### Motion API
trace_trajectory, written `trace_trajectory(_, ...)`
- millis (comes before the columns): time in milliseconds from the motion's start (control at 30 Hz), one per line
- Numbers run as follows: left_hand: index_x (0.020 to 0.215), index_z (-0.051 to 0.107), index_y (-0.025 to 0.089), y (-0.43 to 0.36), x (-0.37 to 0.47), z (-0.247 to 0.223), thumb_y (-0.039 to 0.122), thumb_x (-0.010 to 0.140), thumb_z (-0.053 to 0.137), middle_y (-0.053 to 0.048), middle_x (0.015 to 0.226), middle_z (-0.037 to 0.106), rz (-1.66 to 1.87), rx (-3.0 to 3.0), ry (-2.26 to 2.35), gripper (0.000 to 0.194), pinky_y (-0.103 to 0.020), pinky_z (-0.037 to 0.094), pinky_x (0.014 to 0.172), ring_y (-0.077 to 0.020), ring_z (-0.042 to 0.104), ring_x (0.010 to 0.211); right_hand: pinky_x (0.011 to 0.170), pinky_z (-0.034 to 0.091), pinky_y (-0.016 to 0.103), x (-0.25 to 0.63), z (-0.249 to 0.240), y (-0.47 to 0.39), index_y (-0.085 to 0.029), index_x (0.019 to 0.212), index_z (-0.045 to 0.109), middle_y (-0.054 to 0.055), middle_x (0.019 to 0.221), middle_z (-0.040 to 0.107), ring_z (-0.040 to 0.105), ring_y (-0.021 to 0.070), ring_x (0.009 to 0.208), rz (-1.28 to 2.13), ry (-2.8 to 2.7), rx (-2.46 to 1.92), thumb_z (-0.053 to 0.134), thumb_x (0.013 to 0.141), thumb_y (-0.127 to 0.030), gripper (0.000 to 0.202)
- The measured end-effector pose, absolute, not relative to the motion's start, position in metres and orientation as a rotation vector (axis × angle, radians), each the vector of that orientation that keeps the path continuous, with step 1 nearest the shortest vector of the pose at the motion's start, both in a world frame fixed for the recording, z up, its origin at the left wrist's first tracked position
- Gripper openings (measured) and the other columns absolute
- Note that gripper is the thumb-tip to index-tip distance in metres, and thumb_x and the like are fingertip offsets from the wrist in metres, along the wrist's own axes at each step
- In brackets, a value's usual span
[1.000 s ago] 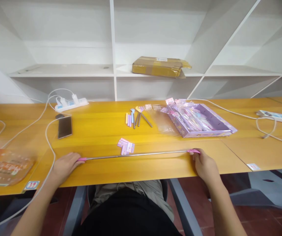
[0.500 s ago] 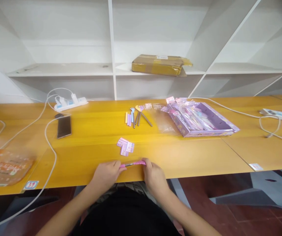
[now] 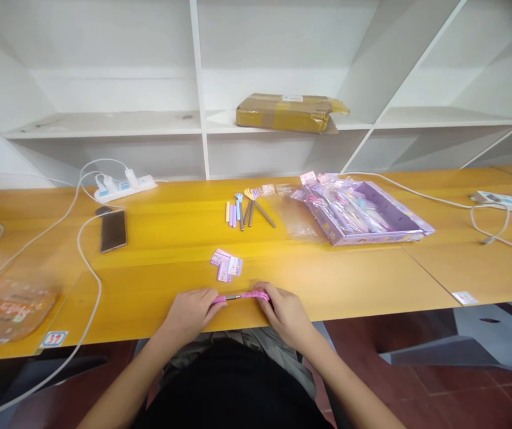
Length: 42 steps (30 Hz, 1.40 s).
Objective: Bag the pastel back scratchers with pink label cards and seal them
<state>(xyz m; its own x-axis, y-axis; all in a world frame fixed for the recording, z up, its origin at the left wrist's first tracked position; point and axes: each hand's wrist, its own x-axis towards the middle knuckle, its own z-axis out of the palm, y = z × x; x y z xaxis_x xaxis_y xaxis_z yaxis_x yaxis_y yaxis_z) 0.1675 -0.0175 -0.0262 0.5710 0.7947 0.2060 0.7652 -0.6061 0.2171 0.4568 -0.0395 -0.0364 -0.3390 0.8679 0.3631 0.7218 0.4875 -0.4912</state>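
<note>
Left hand [image 3: 192, 311] and right hand [image 3: 286, 313] grip opposite ends of the pink scratcher [image 3: 239, 296] between them.

The left forearm [image 3: 124, 381] and right forearm [image 3: 349, 378] slant inward to the near edge of the desk [image 3: 162, 244], where the left hand [image 3: 191, 313] and right hand [image 3: 286, 313] face each other, slightly apart, fingers curled in a grip

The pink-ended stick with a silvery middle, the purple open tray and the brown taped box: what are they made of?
Pink-ended stick: bright pink ends, probably plastic; grey, shiny middle, likely metal.
Purple open tray: perhaps printed cardboard, judging by its thin, patterned walls.
Brown taped box: probably cardboard, dull brown on top, glossy where taped.
</note>
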Motion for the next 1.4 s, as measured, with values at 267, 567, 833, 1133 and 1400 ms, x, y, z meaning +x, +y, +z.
trace_trajectory(267,0.091,0.065,0.020,-0.017,0.166,-0.029,0.052,0.116,0.038,-0.004,0.082,0.075,0.343,2.722,1.370,0.048,-0.030,0.038,0.062,-0.0203,0.069,0.071,0.070,0.052,0.031,0.458,-0.043,-0.038,-0.022,0.117,0.062,0.006,0.095,0.078,0.074,0.0213,0.077,0.184,-2.199,-1.311,0.036,0.118,-0.031,0.028)
trace_trajectory(567,0.100,0.067,0.021,-0.012,0.166,-0.010,0.051,0.117,0.033,-0.005,0.096,0.080,0.117,2.624,1.359,0.049,-0.030,0.048,0.073,-0.0229,0.077,0.089,0.060,0.044,0.029,0.462,-0.045,-0.040,-0.022,0.098,0.060,0.004,0.078,0.070,0.065,0.0192,0.063,0.069,-2.206,-1.353,0.030,0.118,-0.033,0.038)
trace_trajectory(833,0.083,0.069,0.025,-0.008,0.022,-0.001,0.072,0.110,0.028,-0.003,0.079,0.075,0.310,2.601,1.638,0.068,-0.030,0.048,0.070,-0.0219,0.072,0.075,0.064,0.051,0.035,0.666,-0.035,-0.025,-0.022,0.107,0.068,0.010,0.080,0.072,0.069,0.0240,0.066,0.089,-1.769,-1.740,0.048,0.104,-0.061,0.044)
trace_trajectory(1133,0.081,0.070,0.024,-0.027,0.017,-0.012,0.064,0.108,0.049,0.000,0.075,0.071,0.470,2.545,1.578,0.053,-0.027,0.046,0.068,-0.0176,0.068,0.069,0.079,0.056,0.041,0.690,-0.069,-0.029,-0.024,0.113,0.073,0.014,0.106,0.082,0.078,0.0330,0.097,0.135,-1.550,-2.009,0.041,0.103,-0.051,0.043)
trace_trajectory(1400,0.087,0.075,0.023,-0.025,0.012,-0.012,0.064,0.107,0.052,-0.002,0.081,0.075,0.514,2.518,1.562,0.051,-0.027,0.050,0.071,-0.0183,0.071,0.074,0.072,0.053,0.038,0.695,-0.069,-0.023,-0.024,0.109,0.074,0.013,0.100,0.082,0.077,0.0314,0.088,0.075,-1.553,-2.040,0.040,0.103,-0.049,0.043)
